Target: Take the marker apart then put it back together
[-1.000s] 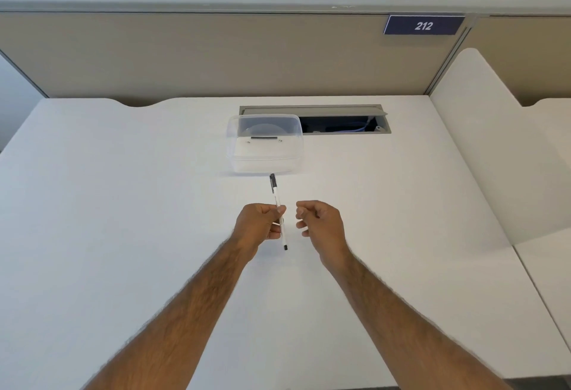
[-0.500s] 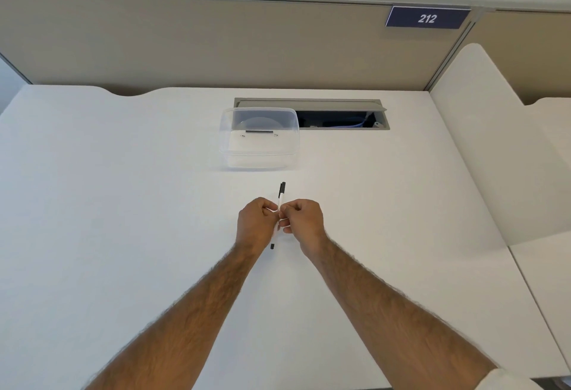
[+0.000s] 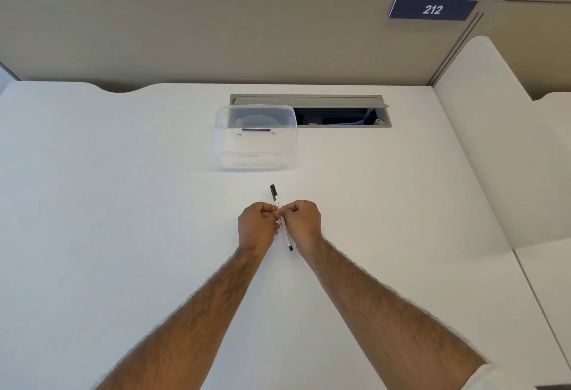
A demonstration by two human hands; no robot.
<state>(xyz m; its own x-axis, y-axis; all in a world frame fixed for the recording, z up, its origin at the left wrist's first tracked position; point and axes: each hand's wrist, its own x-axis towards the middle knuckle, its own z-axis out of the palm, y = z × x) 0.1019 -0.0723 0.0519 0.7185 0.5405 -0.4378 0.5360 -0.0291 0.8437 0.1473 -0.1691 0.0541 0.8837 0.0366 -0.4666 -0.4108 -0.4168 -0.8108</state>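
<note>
White desk [image 3: 123, 204] fills the cubicle, backed by a tan partition wall [image 3: 216, 40]. Above its middle, a thin white marker [image 3: 275, 196] with a black cap at the far end and a small dark tip at the near end is held tilted, pinched from both sides. The left hand [image 3: 258, 226] and right hand [image 3: 301, 221] are both curled closed on its barrel, knuckles almost touching. Beyond the cap, a clear plastic box [image 3: 255, 139] stands on the desk, something small and dark lying inside it. Just behind that box a cable hatch [image 3: 340, 111] in the desk stands open. Up on the partition, to the right, hangs a dark sign [image 3: 432, 9] reading 212.
</note>
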